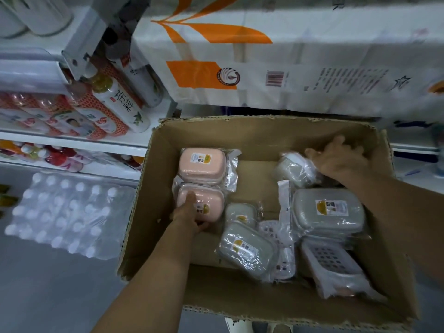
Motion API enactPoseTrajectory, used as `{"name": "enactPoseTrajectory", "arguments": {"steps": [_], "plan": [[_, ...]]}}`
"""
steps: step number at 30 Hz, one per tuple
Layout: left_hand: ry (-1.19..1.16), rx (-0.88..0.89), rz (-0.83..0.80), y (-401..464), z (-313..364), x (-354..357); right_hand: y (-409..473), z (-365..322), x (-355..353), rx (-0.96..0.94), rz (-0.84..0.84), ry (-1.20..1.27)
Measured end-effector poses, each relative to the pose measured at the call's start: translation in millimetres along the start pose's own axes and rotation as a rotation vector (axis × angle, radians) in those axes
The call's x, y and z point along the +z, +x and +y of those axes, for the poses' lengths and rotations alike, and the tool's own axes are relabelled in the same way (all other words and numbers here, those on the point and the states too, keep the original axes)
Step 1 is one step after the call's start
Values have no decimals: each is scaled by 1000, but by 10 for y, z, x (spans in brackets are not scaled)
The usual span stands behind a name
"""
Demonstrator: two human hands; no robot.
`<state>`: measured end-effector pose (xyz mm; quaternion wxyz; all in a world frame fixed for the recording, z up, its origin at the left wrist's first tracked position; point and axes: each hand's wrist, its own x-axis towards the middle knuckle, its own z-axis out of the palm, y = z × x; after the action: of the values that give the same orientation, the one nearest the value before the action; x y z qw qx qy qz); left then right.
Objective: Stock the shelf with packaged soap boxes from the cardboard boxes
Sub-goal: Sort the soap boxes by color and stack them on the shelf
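Inside the cardboard box [211, 280]: left hand [186, 216] gripping the nearer pink soap box [204, 203], right hand [341, 159] loosely spread beside a grey pack [295, 169]. Best lifted squarely, wrapper slippery.

One cardboard box [168, 145] holds two pink soap boxes [203, 164], four grey ones [328, 210] and several white slotted trays [332, 260].

Soap boxes [328, 209] in cardboard box [259, 133], shelf [72, 138] left — bottle pack [64, 212] below it
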<state>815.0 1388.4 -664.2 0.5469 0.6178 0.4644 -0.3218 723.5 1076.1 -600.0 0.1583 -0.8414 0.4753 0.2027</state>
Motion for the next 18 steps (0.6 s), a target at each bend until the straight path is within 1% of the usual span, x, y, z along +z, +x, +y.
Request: {"name": "enactPoseTrajectory", "arguments": {"steps": [2, 4, 6, 7, 10, 12, 15, 17, 18], "plan": [[49, 3, -14, -49, -25, -24, -41, 6, -11, 26, -74, 49], [93, 4, -23, -70, -58, -84, -85, -7, -44, -18, -203, 88], [125, -10, -21, -70, -96, -133, -81, 25, -34, 15, -253, 150], [124, -17, -14, -71, -112, -152, -68, 62, -24, 52, -243, 209], [115, -22, -14, -108, -120, -175, -135, 147, -46, 115, -128, 330], [107, -12, -38, -117, -107, -199, -248, 199, -116, 90, -6, 339], [55, 2, -87, -172, -103, -239, -522, 243, -272, -67, 277, 221], [24, 5, -125, -266, -117, -283, -762, 219, -390, -175, 412, 190], [12, 1, -138, -278, -127, -320, -899, 170, -429, -251, 446, 220]]}}
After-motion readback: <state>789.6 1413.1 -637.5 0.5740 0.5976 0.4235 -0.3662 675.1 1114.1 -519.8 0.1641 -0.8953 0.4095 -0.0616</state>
